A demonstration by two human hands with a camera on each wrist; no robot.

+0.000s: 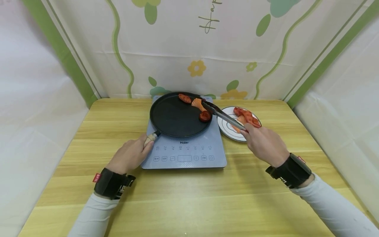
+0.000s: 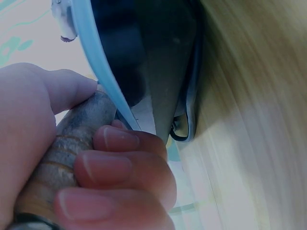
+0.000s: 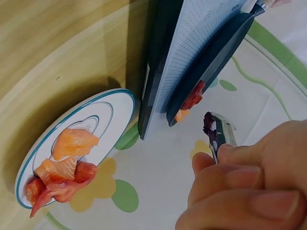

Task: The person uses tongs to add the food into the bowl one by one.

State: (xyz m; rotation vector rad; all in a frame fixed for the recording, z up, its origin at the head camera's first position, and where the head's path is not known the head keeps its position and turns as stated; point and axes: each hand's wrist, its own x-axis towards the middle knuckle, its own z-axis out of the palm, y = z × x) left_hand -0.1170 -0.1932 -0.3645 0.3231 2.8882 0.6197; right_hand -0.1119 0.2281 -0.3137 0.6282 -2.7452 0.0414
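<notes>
My left hand (image 1: 131, 153) grips the handle (image 1: 151, 138) of a round black frying pan (image 1: 174, 115); in the left wrist view, fingers (image 2: 112, 167) curl around the wood-toned handle. Metal tongs (image 1: 229, 119) with dark tips are held in my right hand (image 1: 265, 144), reaching over the pan's right rim. Their tips overlap a salmon piece (image 1: 197, 103) in the head view. Near it in the pan lie a reddish sausage-like piece (image 1: 185, 98) and a round dark-red piece (image 1: 205, 116). In the right wrist view, the tongs (image 3: 221, 132) appear apart from the pan.
Under the pan is a grey induction cooktop (image 1: 189, 161). To its right, a white plate (image 1: 224, 126) bears salmon pieces (image 3: 74, 143) and red meat strips (image 3: 67, 187). All stand on a wooden table (image 1: 177, 197), with patterned cloth (image 1: 174, 42) behind and at both sides.
</notes>
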